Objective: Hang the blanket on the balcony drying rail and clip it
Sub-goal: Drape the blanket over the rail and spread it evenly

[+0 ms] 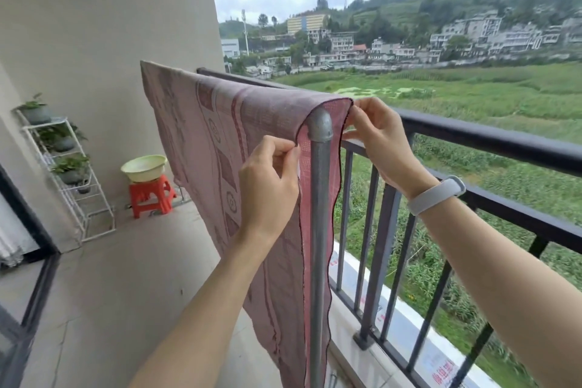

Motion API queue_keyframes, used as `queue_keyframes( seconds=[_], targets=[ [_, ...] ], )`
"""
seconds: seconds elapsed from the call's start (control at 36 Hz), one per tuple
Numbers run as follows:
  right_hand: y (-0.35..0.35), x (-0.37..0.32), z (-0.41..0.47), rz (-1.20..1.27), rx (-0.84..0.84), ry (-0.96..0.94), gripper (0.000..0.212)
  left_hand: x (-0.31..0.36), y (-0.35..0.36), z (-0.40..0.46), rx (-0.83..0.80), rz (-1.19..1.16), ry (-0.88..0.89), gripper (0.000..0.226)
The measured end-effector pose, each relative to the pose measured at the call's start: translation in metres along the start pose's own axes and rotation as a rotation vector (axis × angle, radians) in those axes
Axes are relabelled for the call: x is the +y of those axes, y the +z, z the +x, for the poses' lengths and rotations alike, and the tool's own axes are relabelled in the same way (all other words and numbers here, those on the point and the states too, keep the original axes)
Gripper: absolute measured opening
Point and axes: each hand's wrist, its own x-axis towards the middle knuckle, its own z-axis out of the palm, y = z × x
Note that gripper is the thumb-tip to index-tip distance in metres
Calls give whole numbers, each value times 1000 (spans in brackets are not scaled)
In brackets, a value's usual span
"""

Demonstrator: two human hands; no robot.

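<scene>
Here — woven pink blanket (201, 148) draped over round metal rail (319, 123) | both hands — left (267, 186), right (378, 142) — pinch its hem

Red characters are printed on a white banner (441, 368) lying outside the balcony railing (491, 138) at the lower right of the frame. They appear upside down and partly hidden by the bars, too unclear to read. Nothing else carries legible writing.

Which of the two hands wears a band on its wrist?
The right hand, pinching the blanket edge on the railing side, has a pale wristband. The left hand has a bare wrist.
</scene>
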Motion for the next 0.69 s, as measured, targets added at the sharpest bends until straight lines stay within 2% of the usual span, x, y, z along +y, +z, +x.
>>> queue_keyframes(
  seconds=[0.11,0.22,0.31,0.47,0.61,0.67,0.69],
  targets=[
    [3,3,-12,-72,-6,-47,12,-12,13,-25,-103,59,-65,4],
    [2,30,-49,-161,-81,40,13,-25,21,-62,-145,-6,-277,26],
    [5,53,-73,-202,-143,116,20,-36,27,-83,-221,46,-335,28],
    [20,75,-99,-175,-184,218,12,-58,34,-99,-186,36,-337,10],
    [32,84,-105,-170,-160,232,12,-67,29,-110,-180,50,-300,6],
    [34,85,-104,-168,-147,241,12,-67,29,-117,-192,-7,-346,5],
    [34,85,-103,-166,-143,246,12,-67,31,-119,-201,-46,-389,12]
  ],
)
